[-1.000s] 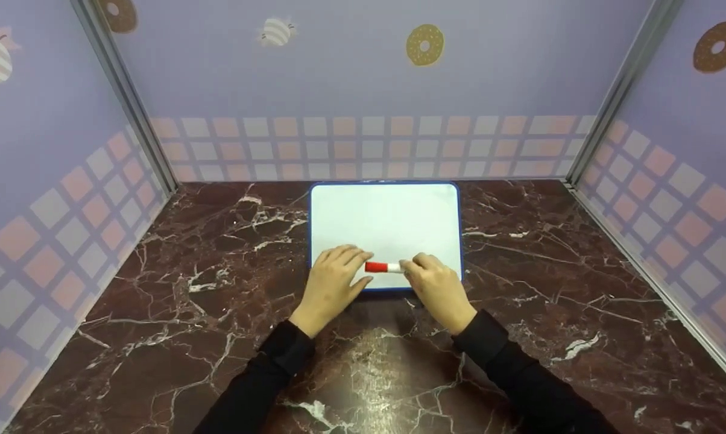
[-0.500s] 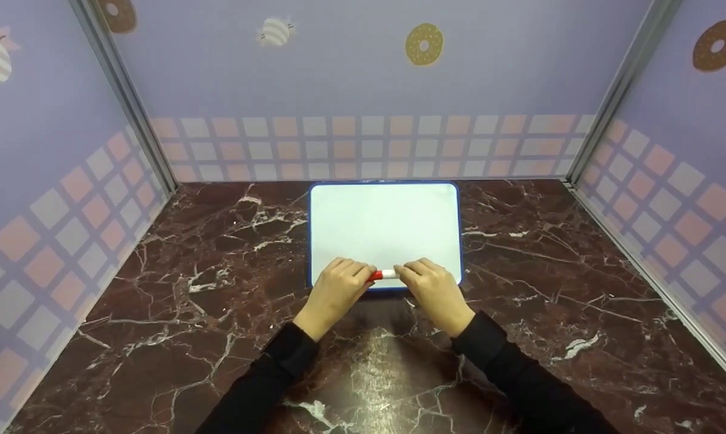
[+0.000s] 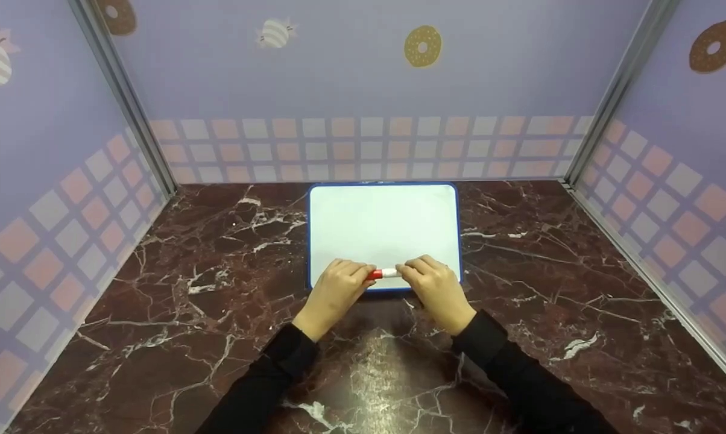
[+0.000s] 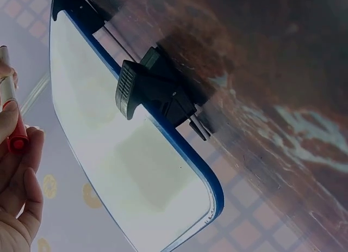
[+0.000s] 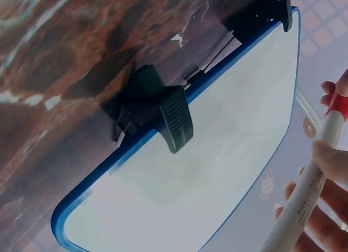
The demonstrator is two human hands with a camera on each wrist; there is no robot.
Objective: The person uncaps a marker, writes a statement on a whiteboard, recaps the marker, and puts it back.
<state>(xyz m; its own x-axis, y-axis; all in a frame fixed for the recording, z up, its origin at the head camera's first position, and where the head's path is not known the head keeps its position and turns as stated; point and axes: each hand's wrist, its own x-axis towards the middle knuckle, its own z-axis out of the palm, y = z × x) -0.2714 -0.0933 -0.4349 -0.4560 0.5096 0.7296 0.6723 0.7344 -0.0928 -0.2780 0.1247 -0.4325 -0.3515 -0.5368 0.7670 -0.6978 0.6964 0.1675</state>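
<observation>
A whiteboard marker with a white barrel and red cap is held level between both hands, in front of the whiteboard. My left hand pinches the red cap between thumb and fingers. The white barrel is gripped by my right hand, its thumb lying along the barrel in the right wrist view. Behind the hands stands a blue-framed whiteboard with a blank face. Black clip-like feet hold its lower edge in the wrist views.
The dark red marbled table spreads around the board. A lilac back wall with a checked border rises behind it, and similar side panels stand left and right. Metal posts mark the corners.
My left hand has moved right and closed its fingers on the marker's cap. The marker has come slightly nearer and lower, while the right hand keeps its grip.
</observation>
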